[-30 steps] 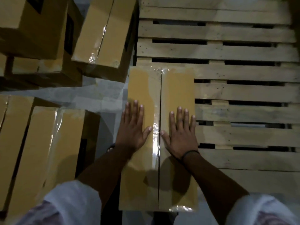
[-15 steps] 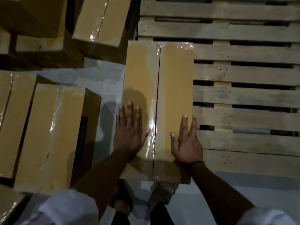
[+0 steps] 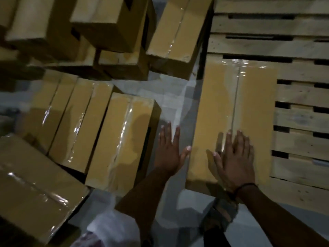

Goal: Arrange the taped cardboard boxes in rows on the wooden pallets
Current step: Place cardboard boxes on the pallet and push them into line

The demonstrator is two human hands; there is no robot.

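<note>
My right hand [image 3: 233,157] rests flat on the box [image 3: 231,111], left hand [image 3: 169,150] open, free – one-sided push could skew it on the pallet [image 3: 299,122]

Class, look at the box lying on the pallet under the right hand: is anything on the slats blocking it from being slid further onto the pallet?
Nothing visible. The slats of the wooden pallet beyond and beside the taped box are bare; the right hand lies flat on its top.

Single head cam, looks steeply down, close over pallet [image 3: 293,143] edge.
</note>
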